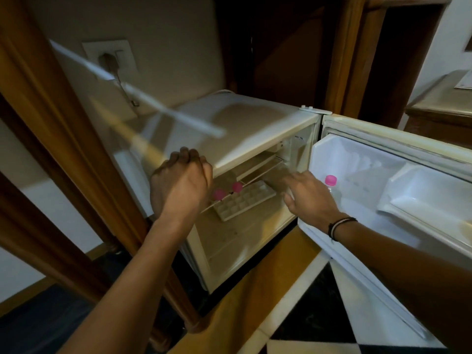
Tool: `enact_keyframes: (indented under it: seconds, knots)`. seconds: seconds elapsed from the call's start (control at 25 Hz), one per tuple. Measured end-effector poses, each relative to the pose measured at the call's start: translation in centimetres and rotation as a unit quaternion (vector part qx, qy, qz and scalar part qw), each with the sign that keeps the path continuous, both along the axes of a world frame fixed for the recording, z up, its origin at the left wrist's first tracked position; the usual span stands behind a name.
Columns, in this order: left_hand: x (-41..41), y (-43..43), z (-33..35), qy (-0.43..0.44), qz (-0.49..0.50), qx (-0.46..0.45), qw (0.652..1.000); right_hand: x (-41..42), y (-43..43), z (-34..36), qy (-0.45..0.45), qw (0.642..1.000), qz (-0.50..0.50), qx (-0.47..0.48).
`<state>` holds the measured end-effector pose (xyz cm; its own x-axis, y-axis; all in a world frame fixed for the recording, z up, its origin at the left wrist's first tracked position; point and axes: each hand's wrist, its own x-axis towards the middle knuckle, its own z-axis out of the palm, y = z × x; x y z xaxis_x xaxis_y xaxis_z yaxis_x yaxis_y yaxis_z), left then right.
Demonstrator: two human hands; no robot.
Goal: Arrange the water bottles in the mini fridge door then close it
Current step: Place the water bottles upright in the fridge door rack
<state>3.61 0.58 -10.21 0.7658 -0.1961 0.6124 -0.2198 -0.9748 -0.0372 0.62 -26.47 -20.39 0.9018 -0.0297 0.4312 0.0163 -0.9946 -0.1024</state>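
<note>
My view is dim and warm-toned, with a yellowish cast over the wood and wall. The brightest area is the inner liner of the open fridge door, which reads pale and slightly washed out. The top corners and the lower left fall into deep shadow. A soft shadow lies across the fridge top. A pale streak crosses the frame diagonally, smeared and semi-transparent. Straight edges bow near the borders from the wide lens. My right hand looks blurred at the fingertips.
</note>
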Motion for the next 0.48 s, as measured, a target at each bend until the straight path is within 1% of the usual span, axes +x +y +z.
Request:
enact_keyframes:
  seconds: [0.08,0.16,0.24,0.36,0.4,0.48]
  knots:
    - [0.3,0.1,-0.2,-0.016,0.003,-0.001,1.0,1.1,2.8,-0.8,0.022,0.998,0.028,0.047]
    - [0.7,0.2,-0.4,-0.032,0.0,-0.002,1.0,2.8,5.0,-1.6,0.035,0.994,0.029,0.101]
    - [0.8,0.2,-0.6,-0.048,0.005,0.005,0.999,5.0,6.7,-2.3,0.051,0.984,-0.001,0.169]
    - [0.9,0.1,-0.9,-0.071,0.027,0.016,0.997,8.6,8.6,-3.1,0.086,0.955,-0.054,0.277]
    - [1.0,0.1,-1.1,-0.072,0.037,0.018,0.997,9.6,9.4,-3.4,0.085,0.946,-0.061,0.306]
    - [0.9,0.0,-1.1,-0.069,0.047,0.031,0.996,10.9,10.4,-3.7,0.051,0.932,-0.064,0.353]
